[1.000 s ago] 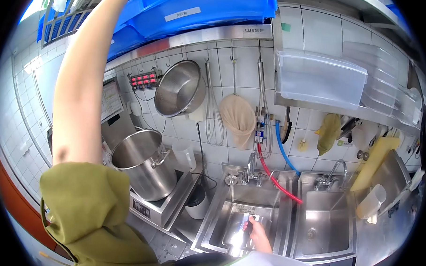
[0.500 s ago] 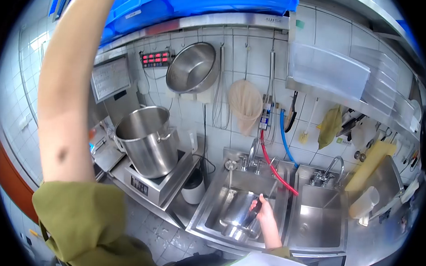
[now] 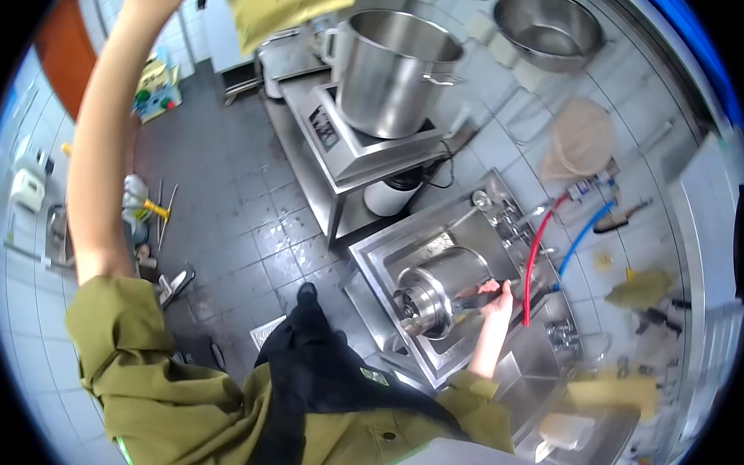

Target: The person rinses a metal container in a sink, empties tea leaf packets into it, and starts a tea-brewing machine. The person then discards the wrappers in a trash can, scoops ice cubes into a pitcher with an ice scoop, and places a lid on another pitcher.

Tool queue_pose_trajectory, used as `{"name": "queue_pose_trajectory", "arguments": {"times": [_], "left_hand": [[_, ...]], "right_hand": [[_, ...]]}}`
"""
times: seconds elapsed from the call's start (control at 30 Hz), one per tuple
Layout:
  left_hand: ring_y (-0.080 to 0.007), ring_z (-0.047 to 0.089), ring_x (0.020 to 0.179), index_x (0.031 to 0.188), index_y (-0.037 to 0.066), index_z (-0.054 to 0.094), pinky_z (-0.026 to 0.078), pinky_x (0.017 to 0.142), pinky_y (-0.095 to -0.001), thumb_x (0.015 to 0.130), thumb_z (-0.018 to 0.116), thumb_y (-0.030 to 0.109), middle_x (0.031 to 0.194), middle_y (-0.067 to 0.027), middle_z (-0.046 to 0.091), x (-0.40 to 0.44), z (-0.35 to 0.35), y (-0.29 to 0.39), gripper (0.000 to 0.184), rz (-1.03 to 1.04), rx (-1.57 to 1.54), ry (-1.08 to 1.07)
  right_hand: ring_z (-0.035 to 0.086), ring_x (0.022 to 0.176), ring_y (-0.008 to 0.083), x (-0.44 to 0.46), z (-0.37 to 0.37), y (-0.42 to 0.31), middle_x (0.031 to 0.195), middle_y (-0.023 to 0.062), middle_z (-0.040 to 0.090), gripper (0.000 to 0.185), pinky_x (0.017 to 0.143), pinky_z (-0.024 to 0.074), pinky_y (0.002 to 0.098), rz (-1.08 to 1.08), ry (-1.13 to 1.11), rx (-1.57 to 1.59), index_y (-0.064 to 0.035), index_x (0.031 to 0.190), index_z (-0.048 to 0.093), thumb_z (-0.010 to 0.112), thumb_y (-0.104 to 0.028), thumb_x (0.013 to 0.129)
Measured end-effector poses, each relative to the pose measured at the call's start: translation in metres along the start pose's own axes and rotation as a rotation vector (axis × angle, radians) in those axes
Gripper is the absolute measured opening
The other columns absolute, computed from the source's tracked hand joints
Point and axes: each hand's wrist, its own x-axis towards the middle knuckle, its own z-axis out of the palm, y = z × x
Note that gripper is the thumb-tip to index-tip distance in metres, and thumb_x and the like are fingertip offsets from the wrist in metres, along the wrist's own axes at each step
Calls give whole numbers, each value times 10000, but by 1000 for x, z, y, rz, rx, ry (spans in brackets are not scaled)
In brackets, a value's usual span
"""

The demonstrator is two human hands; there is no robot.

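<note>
Clearly gripped: a stainless-steel jug on its side in the sink

The jug lies tilted within the sink basin, its round, stepped end turned toward the person's body. That end looks dark and shiny, so whether any liquid is inside cannot be told. The right hand has its fingers wrapped around the jug's black handle. Just beside that hand hangs the open end of a red hose, with a blue hose near it.

Past the sink, a tall stockpot stands upright on an induction cooker; its upper inner wall shows, but its bottom is hidden. Beneath, a white canister wears a black lid, which conceals the contents. A steel colander hangs on the wall, its hollow facing outward.

The left forearm stretches to the top edge, and the left hand lies beyond it, so its fingers cannot be judged. Near the wrist, a yellow packet is cut off by the frame, contents unseen.
</note>
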Motion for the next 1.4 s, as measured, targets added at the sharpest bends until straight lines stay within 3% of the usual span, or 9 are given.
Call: {"name": "queue_pose_trajectory", "arguments": {"times": [0.13,0.27,0.4,0.53,0.8,0.93,1.03,1.13,1.4], "left_hand": [[-200,553,847,1009,-41,490,440,766,-282,795,640,167,957,-120,544,-117,-65,-23,334,-385,728,119],[-227,507,986,1127,-57,342,407,864,-294,769,685,170,1108,-167,470,-232,-146,-35,546,-1083,420,325],[-201,536,943,1199,-2,298,457,793,-293,836,602,194,1087,-162,492,-349,-239,-62,513,-1510,295,475],[-208,565,899,1179,72,326,508,726,-326,850,577,181,1051,-147,522,-449,-326,-93,428,-1837,-46,680],[-193,581,862,1110,92,365,520,700,-320,875,531,172,988,-102,543,-579,-368,-186,299,-2007,-214,734],[-179,568,854,1122,90,356,511,709,-310,877,528,171,978,-92,536,-653,-361,-262,310,-2040,-321,814],[-177,566,835,1080,84,405,514,702,-311,885,507,166,965,-80,539,-686,-352,-328,235,-2082,-390,879],[-180,565,819,1045,74,441,517,698,-314,898,477,176,947,-73,543,-700,-347,-405,182,-2096,-403,880],[-223,586,825,1052,53,454,541,692,-353,889,475,169,944,-101,558,-768,-355,-559,201,-2140,-309,974]], "right_hand": [[313,468,131,-35,36,58,515,-13,315,413,496,295,286,-113,44,-387,-66,704,427,410,-456,839],[291,428,123,-64,54,104,482,-14,294,319,447,259,262,-216,-57,-736,-73,753,466,450,-386,809],[460,443,144,-93,92,153,525,55,488,253,437,381,255,-545,175,-1029,46,788,544,475,-197,800],[410,389,99,-118,179,236,488,32,463,264,378,327,215,-710,206,-1260,44,750,562,450,-191,791],[354,386,88,-51,321,397,475,24,418,345,360,281,212,-622,112,-984,54,806,534,453,-280,785],[357,375,102,49,399,500,544,59,462,376,363,301,220,-427,-262,-949,85,819,523,448,-280,767],[375,392,113,141,468,584,501,58,444,372,381,317,225,-414,-242,-891,86,811,524,448,-274,756],[374,394,119,231,540,656,489,52,438,377,413,329,232,-290,-471,-937,85,773,530,441,-280,738],[420,440,137,429,713,813,514,58,453,295,432,343,248,-310,-477,-754,65,777,533,417,-207,782]]}}
